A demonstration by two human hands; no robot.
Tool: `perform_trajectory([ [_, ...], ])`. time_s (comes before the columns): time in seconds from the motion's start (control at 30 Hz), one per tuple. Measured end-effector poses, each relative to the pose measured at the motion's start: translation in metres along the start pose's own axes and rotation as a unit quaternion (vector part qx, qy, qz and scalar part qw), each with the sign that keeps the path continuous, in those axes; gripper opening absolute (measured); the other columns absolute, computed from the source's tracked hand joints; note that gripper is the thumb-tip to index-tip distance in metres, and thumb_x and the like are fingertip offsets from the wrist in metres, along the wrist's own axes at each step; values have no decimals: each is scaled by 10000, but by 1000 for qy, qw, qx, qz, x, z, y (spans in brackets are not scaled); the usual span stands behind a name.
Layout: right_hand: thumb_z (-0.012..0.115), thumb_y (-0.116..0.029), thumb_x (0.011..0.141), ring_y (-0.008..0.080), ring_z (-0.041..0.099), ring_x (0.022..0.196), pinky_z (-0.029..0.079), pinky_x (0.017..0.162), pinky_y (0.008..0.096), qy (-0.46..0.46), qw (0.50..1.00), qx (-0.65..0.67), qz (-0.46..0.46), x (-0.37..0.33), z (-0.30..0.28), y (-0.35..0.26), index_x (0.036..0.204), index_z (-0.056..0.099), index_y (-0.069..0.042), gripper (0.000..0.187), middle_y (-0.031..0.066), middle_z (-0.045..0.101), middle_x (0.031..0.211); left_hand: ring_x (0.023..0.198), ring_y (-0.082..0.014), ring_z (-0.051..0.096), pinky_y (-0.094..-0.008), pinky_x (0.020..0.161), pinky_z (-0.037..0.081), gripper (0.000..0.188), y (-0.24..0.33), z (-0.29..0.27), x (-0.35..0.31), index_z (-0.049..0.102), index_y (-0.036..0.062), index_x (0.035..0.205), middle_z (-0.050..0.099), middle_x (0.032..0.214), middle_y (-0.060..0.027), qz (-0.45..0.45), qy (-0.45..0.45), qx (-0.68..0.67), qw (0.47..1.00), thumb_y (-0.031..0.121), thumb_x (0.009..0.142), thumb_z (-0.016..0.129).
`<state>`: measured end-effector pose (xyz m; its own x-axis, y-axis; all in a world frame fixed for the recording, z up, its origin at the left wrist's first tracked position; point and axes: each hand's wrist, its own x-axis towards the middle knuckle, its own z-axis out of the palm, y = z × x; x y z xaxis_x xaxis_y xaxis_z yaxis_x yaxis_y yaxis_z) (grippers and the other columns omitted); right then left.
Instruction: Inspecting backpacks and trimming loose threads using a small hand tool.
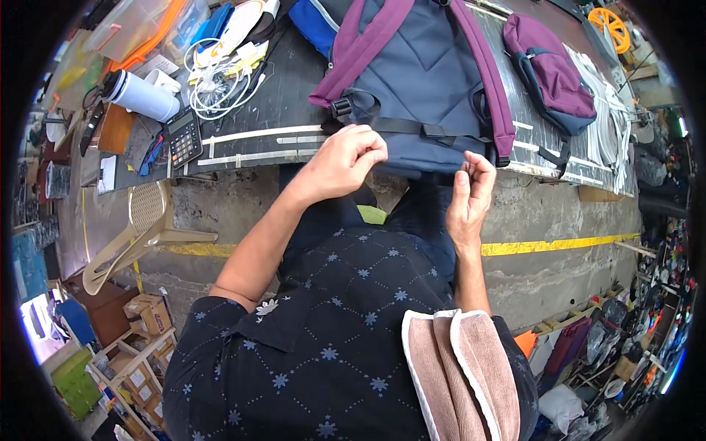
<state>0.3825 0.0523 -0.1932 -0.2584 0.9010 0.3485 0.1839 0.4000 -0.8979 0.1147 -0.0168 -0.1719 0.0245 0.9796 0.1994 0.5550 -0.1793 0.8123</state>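
Observation:
A dark navy backpack (pixel 423 81) with purple shoulder straps lies on the table, its bottom edge toward me. My left hand (pixel 346 158) is at the left end of that edge, fingers curled and thumb pressed in; what it grips, if anything, is hidden. By the right bottom corner, my right hand (pixel 473 195) is raised with thumb and bent fingers drawn together in a pinch. Anything between them is too small to make out. A black webbing strap (pixel 401 125) with buckles runs across the backpack's lower part.
A smaller purple-and-navy backpack (pixel 551 70) lies at the right, beside a bundle of white strips (pixel 604 121). Left on the table (pixel 294 88) are a calculator (pixel 184 137), a light-blue bottle (pixel 143 95) and white cables (pixel 220 92). A plastic chair (pixel 149 220) stands at the left.

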Motion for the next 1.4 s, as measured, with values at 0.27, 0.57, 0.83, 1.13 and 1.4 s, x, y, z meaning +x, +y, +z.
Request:
perform_trajectory([
  [0.27, 721, -141, 1068, 93, 548, 919, 479, 837, 252, -70, 995, -18, 66, 3, 18, 23, 1300, 609, -4, 292, 18, 607, 1031, 968, -145, 574, -301, 908, 456, 219, 5, -9, -8, 638, 49, 1051, 598, 972, -13, -119, -15, -540, 833, 251, 1131, 622],
  [0.57, 795, -104, 1016, 55, 558, 897, 479, 808, 223, -52, 994, 62, 77, -1, 19, 35, 1247, 658, -11, 284, -20, 631, 1000, 1175, -286, 534, -436, 1074, 404, 103, 55, -108, -33, 636, 191, 1100, 579, 1106, -20, 144, 42, -593, 791, 286, 1127, 607],
  [0.83, 643, -42, 1088, 110, 643, 960, 589, 938, 316, 7, 987, 159, 20, 10, -6, 33, 1335, 591, 13, 258, 34, 603, 1085, 511, -126, 393, -328, 579, 369, 350, 64, -185, -79, 507, 139, 762, 422, 619, 42, 265, 140, -762, 574, 179, 1109, 515],
  [1.13, 736, -396, 1068, 21, 482, 558, 468, 575, 230, -40, 957, -32, 287, -2, -41, 26, 728, 614, -131, 449, -89, 536, 632, 837, -105, 689, -263, 748, 563, 184, 49, -23, -5, 712, -18, 1057, 727, 911, -62, 25, 11, -218, 976, 142, 1114, 643],
  [1.4, 882, -279, 955, 17, 408, 603, 310, 541, 251, 17, 944, -77, 319, -19, -3, 51, 682, 636, -89, 413, -103, 536, 667, 1192, -362, 680, -467, 1025, 529, 257, -21, 75, 75, 692, 101, 1295, 764, 1145, -118, 49, -122, 29, 991, 153, 1075, 570],
])
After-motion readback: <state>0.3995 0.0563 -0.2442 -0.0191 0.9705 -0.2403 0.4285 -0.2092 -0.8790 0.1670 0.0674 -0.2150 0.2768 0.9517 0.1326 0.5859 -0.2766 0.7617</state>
